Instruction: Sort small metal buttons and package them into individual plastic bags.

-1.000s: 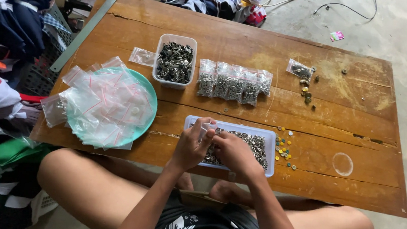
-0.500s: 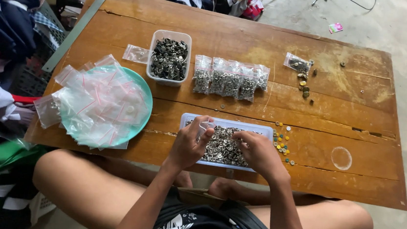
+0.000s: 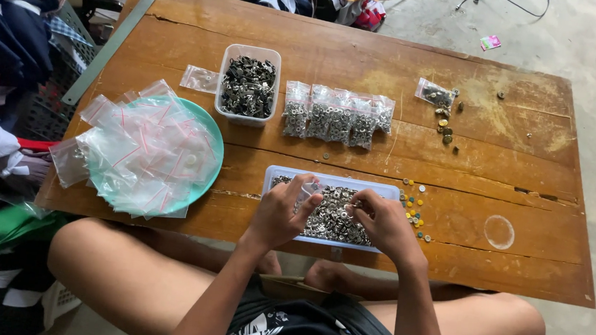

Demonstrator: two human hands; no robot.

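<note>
A shallow clear tray [image 3: 389, 191] full of small silver metal fasteners sits at the near edge of a wooden table [image 3: 471, 161]. My left hand [image 3: 280, 212] is over the tray's left half and pinches a small clear plastic bag by its mouth. My right hand [image 3: 379, 221] hovers over the tray's right half with its fingers pinched together on a few fasteners close to the bag. Several filled bags of fasteners [image 3: 335, 113] lie in a row beyond the tray.
A teal plate [image 3: 211, 138] piled with empty zip bags sits at the left. A clear tub [image 3: 248, 84] of dark metal parts stands behind the tray. Loose coloured caps [image 3: 413, 203], another small bag [image 3: 434, 94] and scattered studs lie right. Clothes are heaped left of the table.
My right hand has moved from the tray's right end toward the middle, closer to the bag in my left hand. The view has shifted slightly.
</note>
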